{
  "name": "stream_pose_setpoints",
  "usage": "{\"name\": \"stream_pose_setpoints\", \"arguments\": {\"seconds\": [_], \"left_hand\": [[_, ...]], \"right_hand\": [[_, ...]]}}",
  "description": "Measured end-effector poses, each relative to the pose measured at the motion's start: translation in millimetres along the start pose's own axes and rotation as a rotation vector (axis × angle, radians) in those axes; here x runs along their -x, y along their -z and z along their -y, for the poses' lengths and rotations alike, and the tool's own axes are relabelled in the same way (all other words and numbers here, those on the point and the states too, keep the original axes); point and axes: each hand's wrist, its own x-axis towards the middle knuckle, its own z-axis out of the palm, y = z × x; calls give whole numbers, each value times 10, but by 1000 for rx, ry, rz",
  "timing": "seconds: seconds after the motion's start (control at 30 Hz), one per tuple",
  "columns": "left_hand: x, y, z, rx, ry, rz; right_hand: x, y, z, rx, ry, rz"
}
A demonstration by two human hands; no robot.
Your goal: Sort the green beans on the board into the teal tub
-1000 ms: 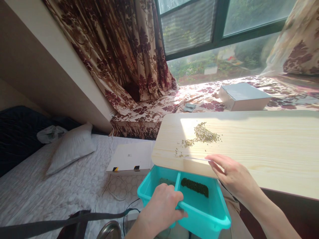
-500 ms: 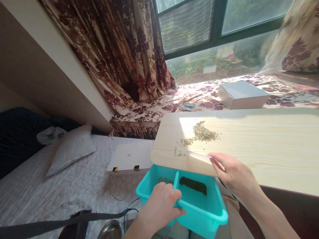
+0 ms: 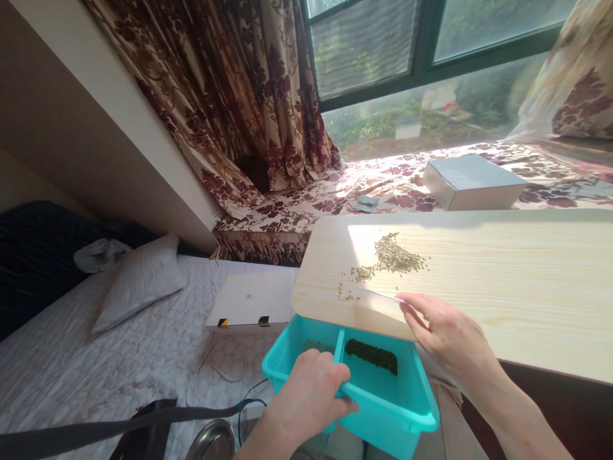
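Observation:
My left hand grips the near rim of a turquoise two-compartment bin, held just under the front edge of a pale wooden tabletop. Dark green beans lie in the bin's right compartment, and a few show in the left one. My right hand rests at the table's front edge, fingers closed on a thin clear flat strip that lies on the wood. A scatter of small green beans sits on the table just beyond the strip.
A grey flat box lies on the patterned window seat behind the table. Flowered curtains hang at the left. A bed with a pillow and a white board is on the left. A black strap and a metal bowl sit below.
The clear strip under my right hand has slid a little farther onto the table, toward the scattered beans. My left hand keeps its hold on the bin.

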Motion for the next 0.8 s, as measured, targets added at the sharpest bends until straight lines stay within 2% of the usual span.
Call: {"name": "stream_pose_setpoints", "arguments": {"seconds": [0.17, 0.43, 0.8], "left_hand": [[2, -15, 17, 1, -6, -1], [-5, -21, 51, 2, -5, -8], [-2, -21, 98, 3, 11, -21]], "right_hand": [[-36, -39, 47, 45, 16, 42], [-77, 4, 44, 79, -3, 8], [-123, -33, 125, -8, 18, 65]]}}
